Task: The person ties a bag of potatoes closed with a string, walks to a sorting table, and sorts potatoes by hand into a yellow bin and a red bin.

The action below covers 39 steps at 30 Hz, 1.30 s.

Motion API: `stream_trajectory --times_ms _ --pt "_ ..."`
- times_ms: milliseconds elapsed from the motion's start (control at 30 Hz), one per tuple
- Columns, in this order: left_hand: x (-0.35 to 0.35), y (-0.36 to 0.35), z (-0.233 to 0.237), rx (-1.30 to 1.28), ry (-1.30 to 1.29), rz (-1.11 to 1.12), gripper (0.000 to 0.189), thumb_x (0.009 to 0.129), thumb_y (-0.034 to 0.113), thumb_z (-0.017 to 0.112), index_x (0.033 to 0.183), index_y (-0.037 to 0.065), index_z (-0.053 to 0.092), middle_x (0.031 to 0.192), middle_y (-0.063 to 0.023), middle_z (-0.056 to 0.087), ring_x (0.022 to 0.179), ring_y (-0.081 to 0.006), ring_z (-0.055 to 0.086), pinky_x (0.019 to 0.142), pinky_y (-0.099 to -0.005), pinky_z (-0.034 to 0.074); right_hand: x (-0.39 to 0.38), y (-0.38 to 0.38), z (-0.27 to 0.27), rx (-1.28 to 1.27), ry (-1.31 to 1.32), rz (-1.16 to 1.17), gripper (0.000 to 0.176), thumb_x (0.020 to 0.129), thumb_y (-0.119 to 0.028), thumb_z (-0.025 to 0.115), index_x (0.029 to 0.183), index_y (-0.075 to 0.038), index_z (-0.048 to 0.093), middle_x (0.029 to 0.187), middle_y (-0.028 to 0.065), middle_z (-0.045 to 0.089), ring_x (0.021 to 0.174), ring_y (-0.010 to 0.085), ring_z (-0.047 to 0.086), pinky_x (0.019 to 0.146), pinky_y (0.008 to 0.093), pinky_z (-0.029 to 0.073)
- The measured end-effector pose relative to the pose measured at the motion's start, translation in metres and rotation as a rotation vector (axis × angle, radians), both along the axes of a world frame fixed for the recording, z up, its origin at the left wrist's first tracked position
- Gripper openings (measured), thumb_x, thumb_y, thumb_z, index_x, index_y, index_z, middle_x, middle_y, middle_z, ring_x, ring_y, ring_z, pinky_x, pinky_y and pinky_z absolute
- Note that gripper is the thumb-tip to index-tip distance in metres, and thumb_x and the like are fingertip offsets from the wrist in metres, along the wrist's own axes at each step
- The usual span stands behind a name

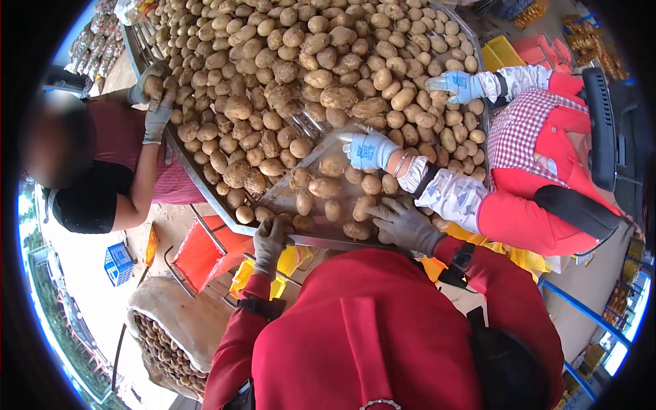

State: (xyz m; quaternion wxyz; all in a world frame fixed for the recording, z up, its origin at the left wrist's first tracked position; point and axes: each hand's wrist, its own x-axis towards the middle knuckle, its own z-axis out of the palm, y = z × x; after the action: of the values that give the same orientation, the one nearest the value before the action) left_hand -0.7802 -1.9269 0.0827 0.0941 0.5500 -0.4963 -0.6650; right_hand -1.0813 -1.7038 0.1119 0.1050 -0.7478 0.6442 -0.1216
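A broad heap of brown potatoes (287,89) covers a metal sorting table (301,240). My left hand (270,240), in a grey glove, is at the table's near rim with its fingers curled down; what lies under them, if anything, is hidden. Beside it are a few potatoes at the rim. My right hand (404,225), gloved the same way, rests over the near edge with fingers stretched out, touching or very close to a potato (363,208). Between my hands, several loose potatoes lie on a bare metal part of the table.
On the right, a co-worker's blue-white gloved hands (370,149) reach over the potatoes. Another person's gloved hands (156,102) hold a potato at the left rim. Below stand a red container (208,253), yellow bags (287,268), a blue crate (119,264) and a sack of potatoes (167,342).
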Motion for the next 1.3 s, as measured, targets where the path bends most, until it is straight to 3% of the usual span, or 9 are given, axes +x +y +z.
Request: stream_trajectory --times_ms 167,267,533,600,700,867,933,1067,1300 --pt "0.002 -0.009 0.004 0.074 0.028 0.017 0.032 0.106 0.033 0.056 0.115 0.005 0.07 0.089 -0.0053 0.074 0.057 -0.0123 0.067 0.046 -0.0224 0.043 0.005 -0.099 0.014 -0.34 -0.19 0.06 0.042 0.081 -0.024 0.073 0.121 -0.012 0.068 0.13 0.0037 0.059 0.119 0.0259 0.058 0.101 0.0408 0.05" --pt "0.005 -0.012 0.002 0.083 0.024 -0.074 0.036 0.107 0.035 0.054 0.122 0.006 0.068 0.094 -0.0045 0.074 0.065 -0.0123 0.069 0.054 -0.0222 0.047 0.03 -0.177 0.01 -0.363 -0.037 -0.146 0.031 0.084 -0.032 0.072 0.105 -0.01 0.069 0.116 0.006 0.06 0.096 0.024 0.062 0.076 0.0424 0.052" --pt "0.006 -0.016 -0.009 0.088 0.04 0.063 0.034 0.106 0.033 0.056 0.12 0.005 0.069 0.098 -0.0066 0.075 0.066 -0.0157 0.071 0.051 -0.0245 0.048 -0.005 -0.141 -0.022 -0.276 -0.214 -0.05 0.03 0.09 -0.036 0.07 0.111 -0.015 0.072 0.096 0.008 0.063 0.088 0.0274 0.064 0.08 0.0463 0.051" --pt "0.003 -0.017 -0.012 0.102 0.023 0.046 0.035 0.106 0.034 0.056 0.12 0.005 0.068 0.098 -0.007 0.075 0.065 -0.0164 0.072 0.05 -0.0243 0.048 -0.049 -0.188 0.026 0.1 -0.305 -0.102 0.044 0.097 -0.045 0.064 0.133 -0.02 0.066 0.139 0.0114 0.064 0.127 0.0291 0.06 0.11 0.0471 0.045" --pt "0.006 -0.022 -0.012 0.13 0.039 0.006 0.037 0.105 0.037 0.058 0.12 0.005 0.069 0.097 -0.0069 0.076 0.065 -0.0171 0.072 0.049 -0.0245 0.048 -0.132 -0.305 0.024 -0.304 -0.259 -0.456 0.055 0.098 -0.048 0.062 0.143 -0.018 0.058 0.148 0.0157 0.056 0.138 0.0335 0.052 0.117 0.0436 0.041" --pt "0.007 -0.022 -0.027 0.116 -0.059 0.075 0.033 0.104 0.032 0.061 0.12 0.004 0.069 0.096 -0.0066 0.077 0.061 -0.0183 0.073 0.047 -0.0262 0.05 -0.278 -0.439 -0.031 -0.028 -0.659 -0.642 0.064 0.091 -0.06 0.06 0.136 -0.015 0.062 0.148 0.0152 0.055 0.132 0.0353 0.056 0.109 0.0467 0.046" --pt "0.006 -0.021 -0.03 0.098 -0.062 0.084 0.03 0.104 0.028 0.062 0.122 0.004 0.069 0.097 -0.008 0.077 0.059 -0.0192 0.072 0.045 -0.027 0.052 -0.219 -0.435 -0.016 -0.129 0.007 -0.644 0.05 0.093 -0.06 0.054 0.126 -0.026 0.069 0.131 0.0042 0.068 0.124 0.0313 0.062 0.103 0.0433 0.05" --pt "0.013 -0.02 -0.052 0.09 -0.043 0.119 0.032 0.104 0.027 0.061 0.124 0.004 0.068 0.101 -0.0085 0.077 0.059 -0.0191 0.072 0.045 -0.0265 0.052 -0.159 -0.402 -0.022 -0.191 -0.258 -0.636 0.04 0.095 -0.051 0.055 0.118 -0.024 0.073 0.121 0.0048 0.071 0.111 0.0292 0.066 0.095 0.0445 0.054" --pt "0.019 -0.006 -0.049 0.029 0.048 0.12 0.037 0.106 0.032 0.057 0.128 0.004 0.066 0.105 -0.0083 0.077 0.067 -0.0182 0.074 0.053 -0.0244 0.054 -0.02 -0.274 -0.058 -0.43 0.058 -0.303 0.036 0.095 -0.049 0.06 0.113 -0.02 0.073 0.129 0.0032 0.062 0.13 0.0268 0.048 0.101 0.0631 0.038"
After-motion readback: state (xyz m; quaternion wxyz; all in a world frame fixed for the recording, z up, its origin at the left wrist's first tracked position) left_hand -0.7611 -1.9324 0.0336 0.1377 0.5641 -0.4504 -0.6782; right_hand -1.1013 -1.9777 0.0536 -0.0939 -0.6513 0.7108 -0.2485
